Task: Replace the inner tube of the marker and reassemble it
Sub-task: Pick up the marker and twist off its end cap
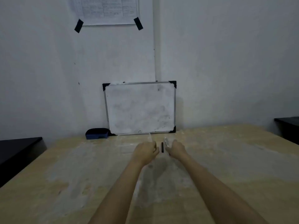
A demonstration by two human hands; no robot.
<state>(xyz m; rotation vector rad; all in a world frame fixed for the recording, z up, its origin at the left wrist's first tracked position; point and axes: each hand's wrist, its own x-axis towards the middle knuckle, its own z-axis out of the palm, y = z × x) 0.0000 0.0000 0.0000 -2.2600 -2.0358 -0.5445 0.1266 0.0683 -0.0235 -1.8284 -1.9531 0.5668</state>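
Both my arms reach forward over the wooden table (pixel 226 159). My left hand (pixel 145 150) is closed around a pale, nearly clear slim tube (pixel 150 137) that sticks up and away from the fist. My right hand (pixel 177 148) is closed on the white marker body (pixel 166 141), whose printed barrel juts out toward the wall. Between the two hands a short black piece (pixel 162 147), cap or inner tube I cannot tell, lies on the table. The picture is dim and blurred, so finer parts are hard to make out.
A small whiteboard (pixel 140 109) leans against the wall at the table's far edge. A dark blue eraser (pixel 97 133) sits left of it. Black furniture stands at the far left (pixel 17 152) and far right (pixel 288 126). A taped paper sheet (pixel 106 10) hangs on the wall.
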